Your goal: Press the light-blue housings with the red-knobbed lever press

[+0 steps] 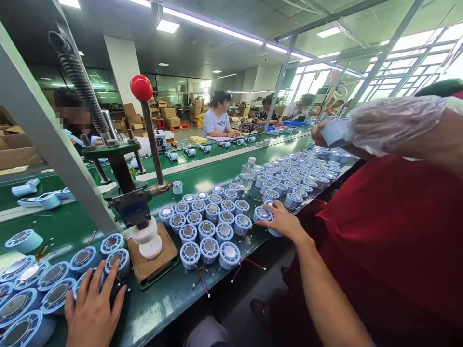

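Observation:
My left hand (90, 306) is open, its fingers spread over the group of light-blue round housings at the lower left. Its fingertips rest at a housing (117, 261) beside the press, and the palm hides part of another. My right hand (284, 221) has thumb and fingers closed around a light-blue round housing (263, 214) near the bench's front edge. These housings have silver discs on top, and thin wires with white plugs trail from some. Between my hands stands a hand press with a red ball knob (141, 88) and a white pressing head (150, 246) over a brown board (159, 267).
Several rows of housings (207, 228) stand right of the press, with more farther along the green bench (159, 308). A clear plastic bottle (247, 174) stands among them. At right, a co-worker in red (394, 231) holds a blue part (334, 133). Other people sit across the line.

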The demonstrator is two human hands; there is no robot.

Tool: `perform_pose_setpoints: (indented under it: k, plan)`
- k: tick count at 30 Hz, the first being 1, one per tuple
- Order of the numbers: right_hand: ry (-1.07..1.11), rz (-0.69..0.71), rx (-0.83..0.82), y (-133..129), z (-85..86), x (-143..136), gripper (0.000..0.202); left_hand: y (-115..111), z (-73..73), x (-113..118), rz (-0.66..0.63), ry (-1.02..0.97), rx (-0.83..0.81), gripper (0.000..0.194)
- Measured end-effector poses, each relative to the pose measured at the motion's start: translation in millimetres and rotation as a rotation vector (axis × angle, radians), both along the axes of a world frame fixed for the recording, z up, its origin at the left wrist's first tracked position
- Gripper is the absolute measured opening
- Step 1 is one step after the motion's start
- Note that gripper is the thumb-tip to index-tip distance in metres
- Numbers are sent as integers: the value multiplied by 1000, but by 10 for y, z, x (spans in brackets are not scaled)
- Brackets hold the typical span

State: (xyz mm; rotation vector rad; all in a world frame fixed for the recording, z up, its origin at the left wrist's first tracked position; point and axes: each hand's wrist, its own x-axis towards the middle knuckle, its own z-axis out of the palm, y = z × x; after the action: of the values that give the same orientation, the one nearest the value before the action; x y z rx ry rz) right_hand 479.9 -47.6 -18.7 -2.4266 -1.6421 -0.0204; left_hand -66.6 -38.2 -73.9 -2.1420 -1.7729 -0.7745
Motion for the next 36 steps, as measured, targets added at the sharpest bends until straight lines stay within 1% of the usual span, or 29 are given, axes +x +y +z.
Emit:
perform_pose_setpoints:
  k: [2,4,7,9,10,12,15,18,22,24,26,28,31,33,34,36]
  plan:
    - [36,122,-38,144,-3,104,66,13,-28,-26,-11,31,10,54]
    - [61,218,-49,266,19,176,71,10,-41,-29,-10,39,26,54]
    - [94,330,-39,419,56,248,93,-6,-42,-7,-5,21,50,54]
    - [110,374,-14,496,55,286,106,-14,-36,9,1,5,54,55]
    - [117,383,1,523,44,305,109,-15,-31,14,3,-1,48,55]
    - [125,370,34,542,0,343,108,-14,-22,16,2,-11,35,56]
    - [130,299,92,466,-100,404,97,-14,-12,8,-9,1,21,56]
    - [136,231,143,264,-203,444,82,-23,-2,14,-9,-6,17,56]
    - [153,197,182,-49,-318,388,75,-42,39,53,11,-36,2,55]
    - [169,200,222,-125,-381,303,72,-49,71,73,23,-23,0,53]
    - [180,224,296,-115,-459,201,69,-59,104,87,28,7,-6,51]
    - [172,254,376,-42,-549,113,71,-75,135,96,27,32,-20,48]
    - [149,303,396,72,-662,62,79,-111,167,105,29,28,-34,45]
    - [130,342,374,86,-669,74,82,-142,170,104,29,14,-36,44]
    - [113,359,376,73,-635,76,82,-158,165,101,28,6,-37,43]
    - [59,367,440,34,-480,31,78,-191,146,90,18,-12,-41,41]
